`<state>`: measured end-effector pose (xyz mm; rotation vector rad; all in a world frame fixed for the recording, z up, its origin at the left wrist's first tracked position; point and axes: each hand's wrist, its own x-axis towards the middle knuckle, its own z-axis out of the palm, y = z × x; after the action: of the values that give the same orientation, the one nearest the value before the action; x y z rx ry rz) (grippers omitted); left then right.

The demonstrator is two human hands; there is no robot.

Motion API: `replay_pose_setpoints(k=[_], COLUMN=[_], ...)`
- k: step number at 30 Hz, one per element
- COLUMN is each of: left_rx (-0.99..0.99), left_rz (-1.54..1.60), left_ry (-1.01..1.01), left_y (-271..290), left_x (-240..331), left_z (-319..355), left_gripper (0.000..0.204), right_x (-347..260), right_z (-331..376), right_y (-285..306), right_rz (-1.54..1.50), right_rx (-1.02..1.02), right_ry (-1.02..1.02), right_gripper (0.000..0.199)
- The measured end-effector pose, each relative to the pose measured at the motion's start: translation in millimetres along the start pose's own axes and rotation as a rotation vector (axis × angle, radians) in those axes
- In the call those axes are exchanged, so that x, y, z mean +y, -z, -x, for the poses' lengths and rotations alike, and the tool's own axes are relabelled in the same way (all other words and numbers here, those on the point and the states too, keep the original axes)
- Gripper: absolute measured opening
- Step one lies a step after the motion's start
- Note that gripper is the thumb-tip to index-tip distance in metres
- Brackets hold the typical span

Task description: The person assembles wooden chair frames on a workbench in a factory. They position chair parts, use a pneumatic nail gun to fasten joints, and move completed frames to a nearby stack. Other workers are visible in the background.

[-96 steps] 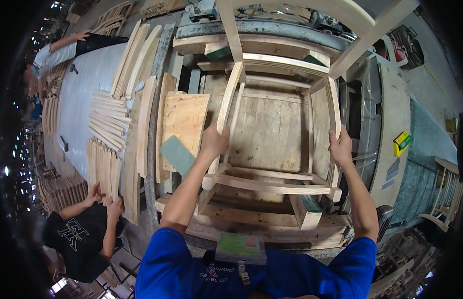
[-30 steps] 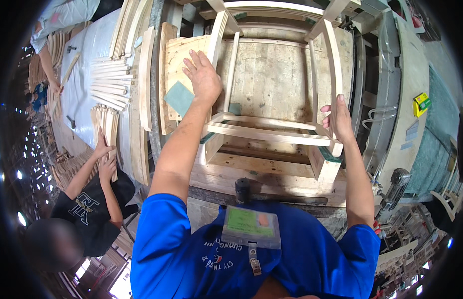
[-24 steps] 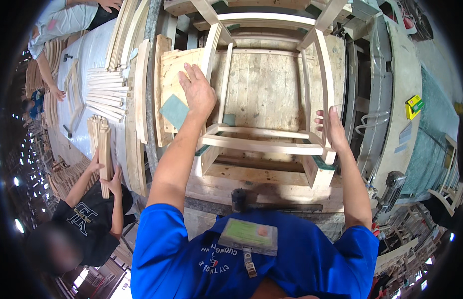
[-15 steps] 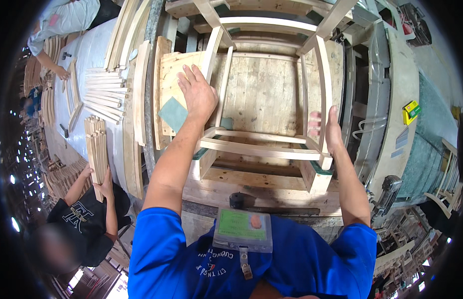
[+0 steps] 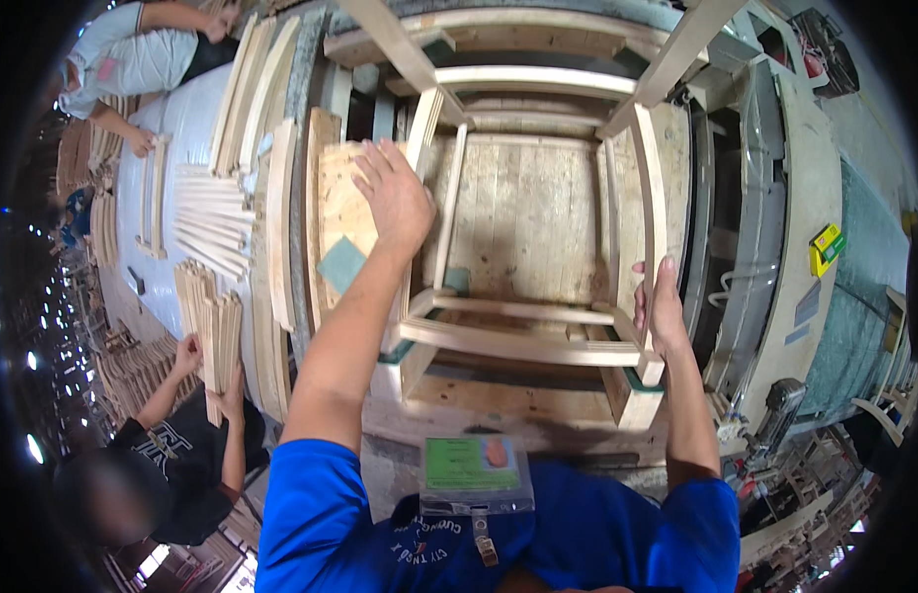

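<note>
A pale wooden chair frame [image 5: 518, 343] stands on the workbench in front of me, its parts joined into a rough square. My left hand [image 5: 395, 201] rests against the outer side of its left rail, fingers stretched out over a plywood board [image 5: 342, 203]. At the near right corner my right hand [image 5: 663, 308] is closed around the right rail [image 5: 651, 198], thumb on one side and fingertips showing on the other. The frame's near corners sit on wooden blocks [image 5: 637, 407] with green padding.
On the left, a co-worker in black holds a bundle of wooden sticks [image 5: 220, 341]. Another person reaches over a table [image 5: 163, 277] with several loose slats [image 5: 214, 217]. A yellow and green box [image 5: 826, 249] lies on the right-hand surface, near a metal tool [image 5: 783, 397].
The bench, chair frame and my hands all appear lower in the view. My right hand's fingers have curled more around the rail. The co-worker's bundle of sticks has shifted to the right.
</note>
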<state>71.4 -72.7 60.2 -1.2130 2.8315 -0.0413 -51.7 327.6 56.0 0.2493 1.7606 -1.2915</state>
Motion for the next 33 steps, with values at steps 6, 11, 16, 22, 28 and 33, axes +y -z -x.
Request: replay_pose_setpoints(k=[6,11,16,22,28,33], left_rx=[0.007,0.013,0.048,0.089,0.072,0.046], left_rz=[0.018,0.031,0.011,0.004,-0.009,0.000], left_ry=[-0.005,-0.041,-0.015,-0.082,-0.065,-0.044], left_y=[2,7,-2,-4,5,6], left_x=[0,2,-1,-4,5,7], left_z=[-5,-8,-1,3,-9,-5], left_gripper=[0.096,0.092,0.096,0.096,0.098,0.096], right_x=[-3,5,-12,-14,-23,-13], right_z=[-11,-19,-7,-21,-28,-16], right_y=[1,13,28,-1,-6,2], right_rz=[0.008,0.038,0.080,0.066,0.153,0.316], right_rx=[0.017,-0.050,0.081,0.031,0.080,0.176], right_ry=[-0.004,-0.017,0.130,0.100,0.191,0.258], right_gripper=[0.084,0.089,0.086,0.052,0.051,0.053])
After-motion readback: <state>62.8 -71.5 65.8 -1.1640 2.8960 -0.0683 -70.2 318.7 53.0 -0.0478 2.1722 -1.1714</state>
